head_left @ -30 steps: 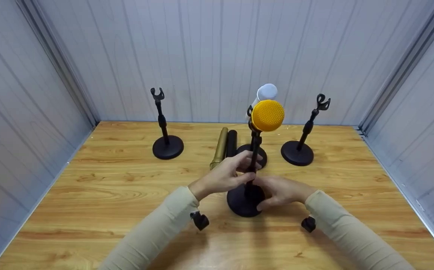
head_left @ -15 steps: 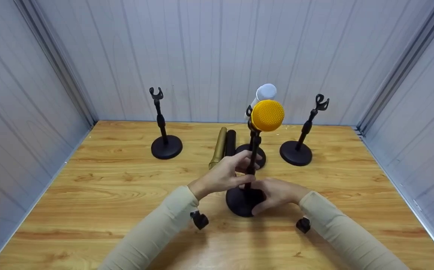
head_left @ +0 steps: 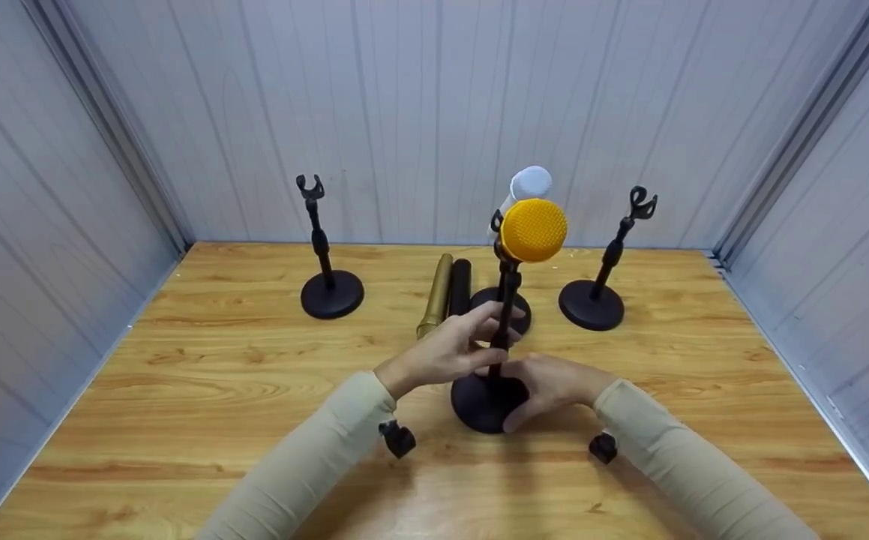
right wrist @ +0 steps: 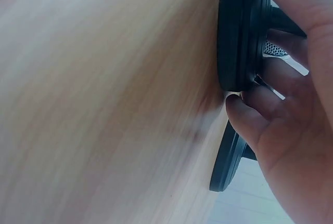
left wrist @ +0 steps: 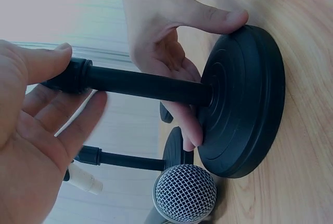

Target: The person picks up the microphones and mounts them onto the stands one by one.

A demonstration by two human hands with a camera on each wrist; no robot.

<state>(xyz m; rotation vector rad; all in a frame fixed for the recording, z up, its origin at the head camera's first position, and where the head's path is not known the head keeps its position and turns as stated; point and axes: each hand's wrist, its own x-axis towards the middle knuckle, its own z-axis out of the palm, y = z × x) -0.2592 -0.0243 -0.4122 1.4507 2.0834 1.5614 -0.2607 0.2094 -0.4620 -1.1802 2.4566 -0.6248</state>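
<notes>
A black microphone stand (head_left: 510, 292) stands at front centre, holding a microphone with a yellow head (head_left: 534, 230). My left hand (head_left: 445, 351) grips its pole, thumb and fingers around the collar (left wrist: 78, 75). Lower down, my right hand (head_left: 554, 382) holds the round base (left wrist: 244, 104), thumb on the near rim and fingers spread over the far side. Directly behind, a white microphone (head_left: 530, 184) sits on another stand, whose base (head_left: 522, 311) is partly hidden by my left hand.
Bare-clipped stands are at the back left (head_left: 332, 294) and back right (head_left: 591, 304). Gold (head_left: 438, 292) and black (head_left: 460, 285) microphones lie side by side beyond my left hand. A silver mesh head (left wrist: 185, 193) shows in the left wrist view. Panel walls enclose the wooden table (head_left: 202, 390).
My right hand has shifted slightly left and farther around the base, its thumb sliding along the rim. The left hand keeps its grip on the pole, and the stand has barely moved.
</notes>
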